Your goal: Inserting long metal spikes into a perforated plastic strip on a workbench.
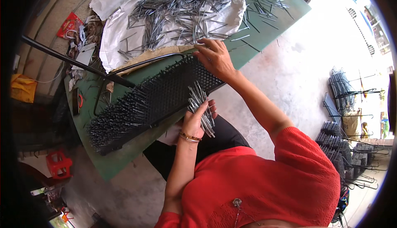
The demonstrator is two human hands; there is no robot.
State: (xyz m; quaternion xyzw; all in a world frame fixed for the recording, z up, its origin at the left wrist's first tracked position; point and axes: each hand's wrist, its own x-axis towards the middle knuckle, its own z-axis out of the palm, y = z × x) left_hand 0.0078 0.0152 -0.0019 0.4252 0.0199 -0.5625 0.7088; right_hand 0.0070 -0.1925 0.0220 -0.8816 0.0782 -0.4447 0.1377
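Note:
My left hand [196,118], with a bracelet on the wrist, grips a bundle of thin grey metal pins [201,106] at the near edge of a long black perforated board [165,89]. The board lies slanted across a green table [120,162], and its left part bristles with several pins standing in its holes [118,120]. My right hand [215,58] rests with fingers spread on the board's far right end, touching its top edge. Just beyond that hand lies a big loose heap of the same pins [178,9] on white sheeting [113,42].
A black metal bar [70,60] crosses the table's left side. Scattered pins [264,4] lie on the green top at the back right. Wire racks [347,91] and stacked black wire parts [339,145] stand on the concrete floor at right. A red stool [58,164] stands lower left.

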